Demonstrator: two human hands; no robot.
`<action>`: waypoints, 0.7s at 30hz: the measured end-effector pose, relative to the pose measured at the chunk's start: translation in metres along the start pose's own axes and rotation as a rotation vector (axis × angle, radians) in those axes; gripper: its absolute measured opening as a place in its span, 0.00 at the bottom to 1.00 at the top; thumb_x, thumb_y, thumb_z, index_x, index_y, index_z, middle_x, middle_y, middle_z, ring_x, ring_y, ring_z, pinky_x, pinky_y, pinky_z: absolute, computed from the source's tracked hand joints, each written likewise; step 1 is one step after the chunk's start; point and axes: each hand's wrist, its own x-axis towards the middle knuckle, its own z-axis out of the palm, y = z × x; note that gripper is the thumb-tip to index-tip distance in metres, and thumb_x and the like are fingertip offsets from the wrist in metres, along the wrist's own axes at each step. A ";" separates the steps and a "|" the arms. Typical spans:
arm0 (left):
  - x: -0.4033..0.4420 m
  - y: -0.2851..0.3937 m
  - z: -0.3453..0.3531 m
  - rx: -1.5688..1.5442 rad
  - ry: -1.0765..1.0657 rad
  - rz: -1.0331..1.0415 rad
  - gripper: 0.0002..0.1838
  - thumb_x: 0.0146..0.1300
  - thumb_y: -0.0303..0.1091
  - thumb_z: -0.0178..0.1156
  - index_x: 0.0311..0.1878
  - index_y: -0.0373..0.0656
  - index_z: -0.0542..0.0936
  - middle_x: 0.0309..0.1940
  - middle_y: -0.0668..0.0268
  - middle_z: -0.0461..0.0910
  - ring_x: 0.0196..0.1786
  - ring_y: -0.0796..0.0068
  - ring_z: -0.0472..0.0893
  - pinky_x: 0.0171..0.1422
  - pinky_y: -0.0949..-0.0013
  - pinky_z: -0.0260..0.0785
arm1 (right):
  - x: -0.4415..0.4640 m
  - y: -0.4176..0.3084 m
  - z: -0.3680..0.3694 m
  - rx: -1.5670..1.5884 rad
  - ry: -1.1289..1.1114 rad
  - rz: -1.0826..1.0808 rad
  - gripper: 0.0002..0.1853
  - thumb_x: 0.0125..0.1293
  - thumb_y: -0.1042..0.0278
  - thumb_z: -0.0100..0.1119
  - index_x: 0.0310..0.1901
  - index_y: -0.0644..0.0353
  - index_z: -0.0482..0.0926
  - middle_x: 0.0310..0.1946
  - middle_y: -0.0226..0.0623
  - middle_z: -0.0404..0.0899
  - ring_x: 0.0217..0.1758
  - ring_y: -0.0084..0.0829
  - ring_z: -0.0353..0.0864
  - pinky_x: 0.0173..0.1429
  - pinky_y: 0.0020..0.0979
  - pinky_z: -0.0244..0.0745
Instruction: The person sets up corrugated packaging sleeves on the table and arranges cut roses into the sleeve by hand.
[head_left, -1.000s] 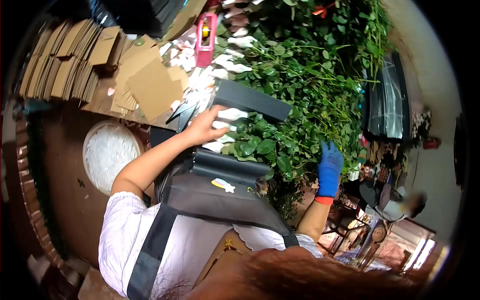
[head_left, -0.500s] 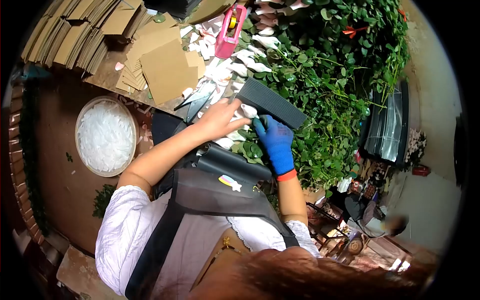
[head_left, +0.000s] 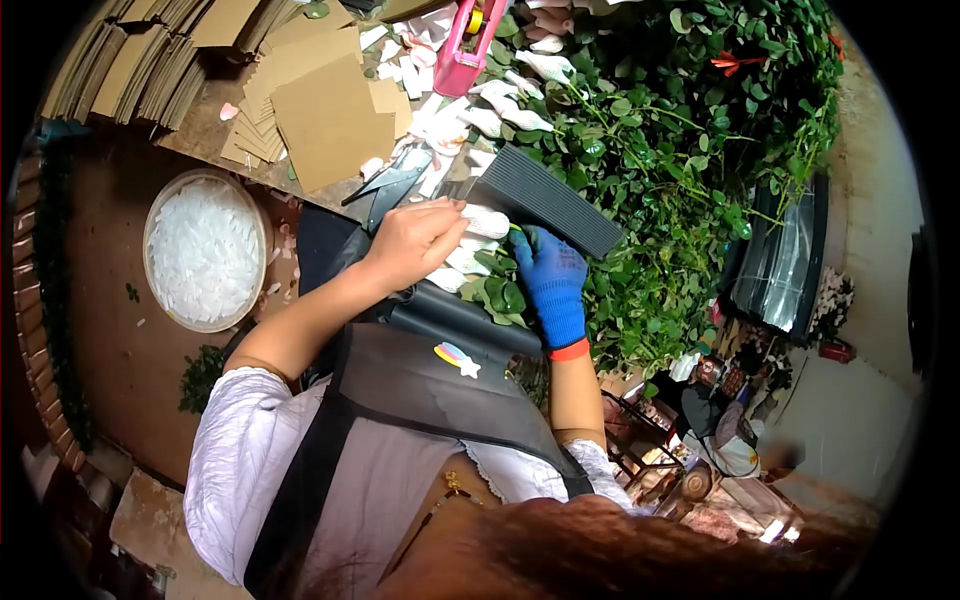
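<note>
My bare left hand (head_left: 415, 240) has its fingertips closed at the tip of a white-netted flower bud (head_left: 487, 222). Right beside the bud, my right hand (head_left: 553, 268), in a blue glove with an orange cuff, is closed round its green stem. More netted buds (head_left: 468, 262) lie just below, partly behind my left hand. A ribbed black block (head_left: 550, 200) rests slantwise on the leafy stems (head_left: 650, 220) above both hands. Black-handled scissors (head_left: 392, 185) lie left of the block, close to my left hand.
A pink tape dispenser (head_left: 463, 55) stands at the top beside white scraps. Cardboard sheets (head_left: 335, 120) and cardboard stacks (head_left: 150, 65) occupy the upper left. A round tub of white pieces (head_left: 205, 250) is at the left. Another person (head_left: 735, 435) is at the lower right.
My gloved right hand has come in from the right across the leaves to the bud and closed on its stem. My left hand has drawn its fingers together at the bud. The view has shifted.
</note>
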 end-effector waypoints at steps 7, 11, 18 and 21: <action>-0.006 -0.032 -0.048 -0.294 0.262 -0.426 0.11 0.74 0.24 0.51 0.42 0.31 0.83 0.44 0.63 0.86 0.45 0.80 0.82 0.53 0.72 0.74 | 0.004 0.001 0.001 0.013 -0.045 0.014 0.18 0.67 0.43 0.63 0.48 0.45 0.86 0.36 0.36 0.88 0.39 0.43 0.87 0.44 0.43 0.79; -0.005 -0.058 -0.001 -0.297 -0.088 -0.542 0.12 0.71 0.37 0.65 0.35 0.41 0.75 0.35 0.67 0.80 0.40 0.79 0.76 0.46 0.71 0.70 | 0.004 0.000 -0.008 0.178 -0.201 0.069 0.18 0.65 0.43 0.63 0.47 0.46 0.87 0.38 0.37 0.88 0.40 0.43 0.87 0.47 0.42 0.79; 0.003 -0.043 0.020 -0.230 -0.036 -0.437 0.15 0.74 0.40 0.61 0.35 0.37 0.76 0.23 0.62 0.73 0.29 0.80 0.69 0.35 0.66 0.67 | 0.003 -0.016 -0.005 -0.011 -0.063 0.085 0.15 0.63 0.47 0.65 0.41 0.49 0.86 0.35 0.37 0.86 0.37 0.43 0.86 0.45 0.42 0.79; 0.005 -0.055 -0.023 -0.517 0.180 -0.589 0.12 0.77 0.31 0.55 0.34 0.40 0.77 0.30 0.73 0.76 0.38 0.86 0.72 0.44 0.72 0.69 | 0.002 -0.013 0.000 -0.036 -0.090 0.103 0.17 0.63 0.47 0.66 0.44 0.51 0.86 0.35 0.38 0.86 0.38 0.43 0.86 0.45 0.41 0.79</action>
